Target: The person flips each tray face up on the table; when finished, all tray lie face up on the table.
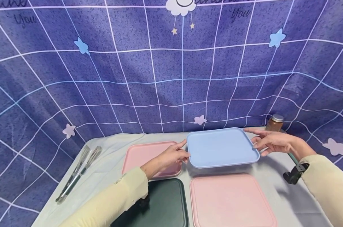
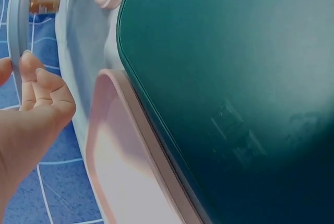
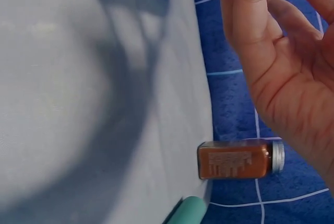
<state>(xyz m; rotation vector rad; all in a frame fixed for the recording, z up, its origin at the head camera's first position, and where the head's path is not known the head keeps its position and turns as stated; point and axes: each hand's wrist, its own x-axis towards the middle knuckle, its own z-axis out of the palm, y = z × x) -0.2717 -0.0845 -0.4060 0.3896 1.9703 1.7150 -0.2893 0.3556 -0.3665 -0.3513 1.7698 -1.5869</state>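
A light blue rectangular tray (image 1: pixel 221 148) is held above the back of the table, its shadow falling on the cloth below. My left hand (image 1: pixel 171 157) pinches its left edge between thumb and fingers; the left wrist view shows that grip on the blue tray (image 2: pixel 19 23) edge-on. At the opposite edge, my right hand (image 1: pixel 276 143) grips the tray near its right corners. In the right wrist view the right hand (image 3: pixel 284 59) appears, but the tray is out of frame. Partly behind the left hand lies a pink tray (image 1: pixel 143 154).
A dark green tray (image 1: pixel 167 201) and another pink tray (image 1: pixel 232 201) lie at the front. Metal tongs (image 1: pixel 78 176) rest at the left. A jar of orange-brown contents (image 3: pixel 229 161) stands at the back right, near a green rounded object (image 3: pixel 189 211), mostly cut off.
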